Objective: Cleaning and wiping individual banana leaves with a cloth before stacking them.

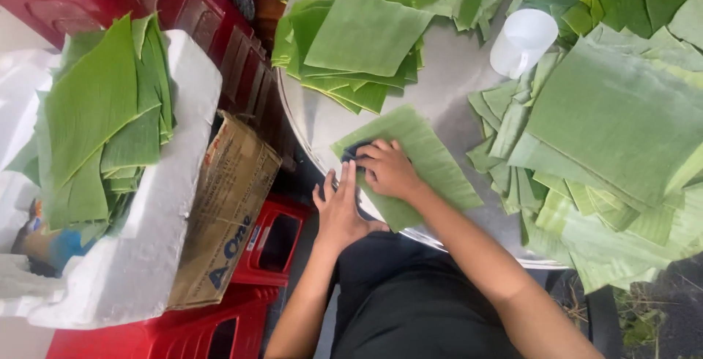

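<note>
1. Our right hand (392,171) pressed a dark cloth (354,152) onto the banana leaf (432,161) at the metal table (447,81) edge.
2. Left hand (338,209) lay flat, ungripping, steadying the leaf edge.
3. Wiping step, we judged; next needs full-length strokes.

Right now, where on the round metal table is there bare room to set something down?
Bare metal shows between the square leaf stack and the white plastic jug, running down to the single leaf under the hands. The right side is crowded with the big leaf pile.

A brown cardboard box (223,212) with blue and red print leans between a white foam box (157,242) and red stools. The foam box holds a small blue-and-yellow packet (45,243)
</note>
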